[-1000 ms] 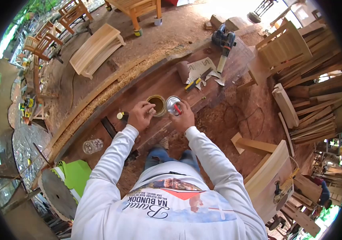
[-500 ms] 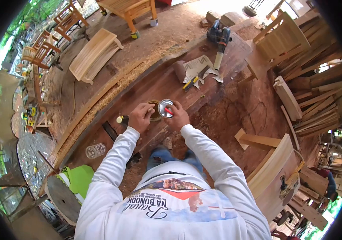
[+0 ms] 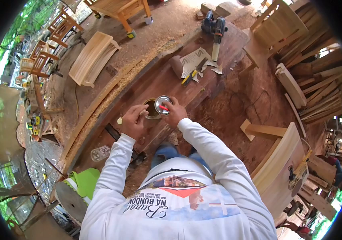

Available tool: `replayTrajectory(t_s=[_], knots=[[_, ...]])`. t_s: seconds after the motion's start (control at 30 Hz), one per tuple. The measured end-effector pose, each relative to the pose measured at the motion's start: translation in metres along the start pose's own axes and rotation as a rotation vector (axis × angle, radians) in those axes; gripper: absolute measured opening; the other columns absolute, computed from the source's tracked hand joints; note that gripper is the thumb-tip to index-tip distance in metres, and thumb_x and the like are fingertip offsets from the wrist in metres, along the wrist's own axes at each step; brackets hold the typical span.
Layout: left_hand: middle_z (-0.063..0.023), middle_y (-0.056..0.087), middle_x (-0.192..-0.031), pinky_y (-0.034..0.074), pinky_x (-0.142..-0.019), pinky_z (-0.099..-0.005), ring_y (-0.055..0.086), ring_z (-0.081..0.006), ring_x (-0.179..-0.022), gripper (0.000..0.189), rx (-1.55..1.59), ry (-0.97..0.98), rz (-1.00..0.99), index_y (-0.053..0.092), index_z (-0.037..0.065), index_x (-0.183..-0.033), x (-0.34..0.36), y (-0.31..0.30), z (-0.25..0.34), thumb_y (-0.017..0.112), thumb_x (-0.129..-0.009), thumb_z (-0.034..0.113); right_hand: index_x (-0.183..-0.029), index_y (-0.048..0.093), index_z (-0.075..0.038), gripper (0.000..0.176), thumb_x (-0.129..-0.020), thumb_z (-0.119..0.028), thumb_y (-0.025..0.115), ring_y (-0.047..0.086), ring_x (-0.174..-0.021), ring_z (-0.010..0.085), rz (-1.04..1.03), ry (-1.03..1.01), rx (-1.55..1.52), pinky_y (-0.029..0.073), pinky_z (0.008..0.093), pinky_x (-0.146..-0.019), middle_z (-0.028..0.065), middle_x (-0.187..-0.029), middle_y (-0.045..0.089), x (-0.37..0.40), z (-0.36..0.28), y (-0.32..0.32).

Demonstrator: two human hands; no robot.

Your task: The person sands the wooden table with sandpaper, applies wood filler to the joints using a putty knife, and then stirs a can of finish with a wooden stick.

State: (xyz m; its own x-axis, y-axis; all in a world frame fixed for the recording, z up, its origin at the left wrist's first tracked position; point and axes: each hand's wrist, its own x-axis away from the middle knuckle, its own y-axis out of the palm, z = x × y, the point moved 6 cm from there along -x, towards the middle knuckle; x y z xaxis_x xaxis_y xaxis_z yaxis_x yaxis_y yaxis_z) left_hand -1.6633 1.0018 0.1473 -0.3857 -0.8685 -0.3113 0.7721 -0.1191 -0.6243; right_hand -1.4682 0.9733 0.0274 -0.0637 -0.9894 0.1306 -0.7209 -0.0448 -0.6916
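My right hand [image 3: 175, 114] grips a shiny round metal piece [image 3: 160, 99], a can or a lid, with a thin red item [image 3: 163, 108] lying across it by the fingers. Just left of it, partly covered, is an open round can [image 3: 151, 113] with a yellowish rim and brown inside, on the reddish-brown wooden bench top [image 3: 135, 94]. My left hand [image 3: 133, 121] is raised beside this can, fingers pinched together. Whatever it may hold is too small to make out. A pale round cap [image 3: 119, 121] shows left of that hand.
Farther along the bench lie torn sandpaper [image 3: 194, 63], a yellow-black cutter [image 3: 190, 77] and a power blower [image 3: 214, 30]. A clear jar [image 3: 100, 153] stands at lower left. To the right are a wooden chair [image 3: 277, 28] and stacked planks [image 3: 325, 94].
My left hand has drawn back from the open can toward the left, uncovering more of it. My right hand still holds the metal piece near the can. The view has shifted slightly.
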Motion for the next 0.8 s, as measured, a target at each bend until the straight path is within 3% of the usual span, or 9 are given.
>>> replayTrajectory(t_s=[0.13, 0.23, 0.27, 0.5, 0.63, 0.67, 0.77, 0.8], knots=[[-0.0119, 0.074, -0.108, 0.059, -0.079, -0.0390, 0.074, -0.0316, -0.097, 0.025, -0.034, 0.010, 0.012, 0.076, 0.010, -0.115, -0.008, -0.032, 0.023, 0.077, -0.091, 0.010, -0.126, 0.067, -0.013, 0.058, -0.076, -0.035, 0.085, 0.066, -0.119, 0.0404, 0.147, -0.024, -0.159, 0.055, 0.0467, -0.101, 0.0210, -0.145, 0.055, -0.004, 0.024, 0.008], [-0.0120, 0.075, -0.109, 0.059, -0.080, -0.0377, 0.074, -0.0309, -0.097, 0.026, -0.044, 0.025, 0.007, 0.076, 0.010, -0.116, -0.008, -0.048, 0.032, 0.077, -0.090, 0.007, -0.125, 0.068, -0.006, 0.061, -0.075, -0.036, 0.086, 0.064, -0.121, 0.0379, 0.277, 0.058, -0.196, 0.053, 0.0437, -0.103, 0.0204, -0.133, 0.065, -0.001, 0.043, -0.006], [-0.0122, 0.075, -0.108, 0.059, -0.081, -0.0375, 0.074, -0.0308, -0.097, 0.026, -0.042, 0.028, 0.007, 0.076, 0.009, -0.116, -0.006, -0.052, 0.033, 0.077, -0.090, 0.006, -0.125, 0.067, -0.003, 0.064, -0.075, -0.038, 0.085, 0.065, -0.121, 0.0363, 0.201, 0.135, -0.229, 0.052, 0.0427, -0.104, 0.0189, -0.130, 0.066, 0.001, 0.051, -0.008], [-0.0130, 0.075, -0.108, 0.059, -0.083, -0.0361, 0.074, -0.0296, -0.098, 0.026, -0.009, 0.022, 0.004, 0.076, 0.005, -0.115, 0.003, -0.059, 0.045, 0.077, -0.089, 0.003, -0.128, 0.066, -0.004, 0.068, -0.075, -0.044, 0.084, 0.064, -0.120, 0.0382, 0.221, 0.202, -0.058, 0.052, 0.0445, -0.104, 0.0171, -0.131, 0.066, -0.006, 0.098, 0.009], [-0.0136, 0.074, -0.109, 0.059, -0.084, -0.0359, 0.074, -0.0296, -0.099, 0.028, 0.000, 0.041, -0.004, 0.076, 0.005, -0.116, 0.009, -0.056, 0.049, 0.078, -0.088, 0.002, -0.131, 0.067, -0.007, 0.063, -0.081, -0.045, 0.078, 0.062, -0.124, 0.0380, 0.273, 0.250, -0.053, 0.050, 0.0455, -0.106, 0.0178, -0.138, 0.062, -0.007, 0.115, 0.013], [-0.0137, 0.074, -0.109, 0.059, -0.084, -0.0359, 0.074, -0.0296, -0.098, 0.028, -0.001, 0.047, -0.004, 0.076, 0.006, -0.116, 0.010, -0.055, 0.050, 0.078, -0.088, 0.002, -0.129, 0.068, -0.007, 0.057, -0.084, -0.042, 0.074, 0.065, -0.120, 0.0388, 0.366, 0.198, -0.012, 0.051, 0.0451, -0.103, 0.0207, -0.133, 0.065, -0.003, 0.117, 0.011], [-0.0134, 0.073, -0.111, 0.059, -0.083, -0.0356, 0.074, -0.0295, -0.098, 0.030, -0.014, 0.078, 0.008, 0.075, 0.006, -0.117, 0.013, -0.055, 0.053, 0.078, -0.088, 0.001, -0.125, 0.069, -0.007, 0.052, -0.084, -0.040, 0.071, 0.068, -0.113, 0.0407, 0.173, 0.480, -0.188, 0.053, 0.0447, -0.099, 0.0236, -0.120, 0.071, 0.017, 0.132, 0.002], [-0.0132, 0.073, -0.111, 0.059, -0.082, -0.0355, 0.074, -0.0295, -0.097, 0.030, -0.020, 0.090, 0.015, 0.075, 0.006, -0.117, 0.014, -0.055, 0.055, 0.078, -0.088, 0.001, -0.120, 0.071, -0.007, 0.047, -0.084, -0.036, 0.068, 0.070, -0.107, 0.0416, 0.175, 0.549, -0.175, 0.054, 0.0443, -0.096, 0.0244, -0.107, 0.073, 0.026, 0.139, 0.002]])
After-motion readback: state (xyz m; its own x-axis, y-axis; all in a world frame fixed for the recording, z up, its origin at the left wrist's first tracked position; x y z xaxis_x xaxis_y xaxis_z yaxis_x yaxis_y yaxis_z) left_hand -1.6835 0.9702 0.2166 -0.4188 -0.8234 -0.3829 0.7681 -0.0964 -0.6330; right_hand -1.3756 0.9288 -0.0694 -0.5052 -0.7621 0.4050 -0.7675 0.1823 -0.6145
